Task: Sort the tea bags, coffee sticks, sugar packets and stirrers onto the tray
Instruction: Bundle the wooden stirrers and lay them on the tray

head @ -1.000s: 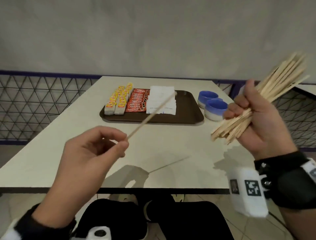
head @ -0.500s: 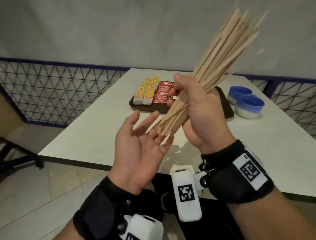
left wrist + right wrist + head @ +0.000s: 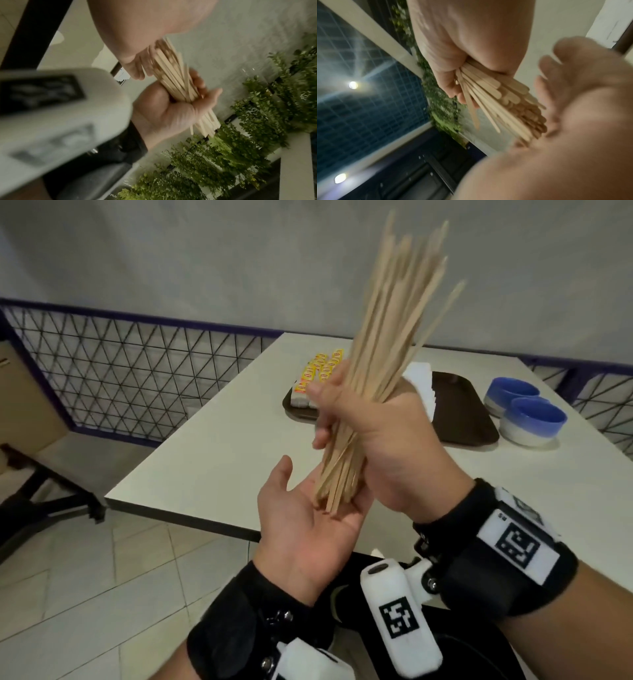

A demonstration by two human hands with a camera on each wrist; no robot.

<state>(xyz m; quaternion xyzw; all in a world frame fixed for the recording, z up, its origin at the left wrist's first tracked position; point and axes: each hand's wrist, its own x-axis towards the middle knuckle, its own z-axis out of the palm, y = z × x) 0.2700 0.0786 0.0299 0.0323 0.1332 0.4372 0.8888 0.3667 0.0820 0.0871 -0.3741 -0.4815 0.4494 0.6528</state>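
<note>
I note the right hand (image 3: 383, 433) gripping the stirrers (image 3: 394, 337) near upright, their lower ends touching the left hand (image 3: 308, 515), held flat, palm up. The tray (image 3: 462, 419) lies at one o'clock, well apart.

Pale bare-wood stirrers (image 3: 387, 364), matt and smooth. Tray (image 3: 462, 419) dark brown plastic, dull sheen. Bowls (image 3: 534, 419) glossy blue and white. Surface (image 3: 212, 453) smooth, matt, off-white. Railing (image 3: 113, 364) black wire mesh.
</note>
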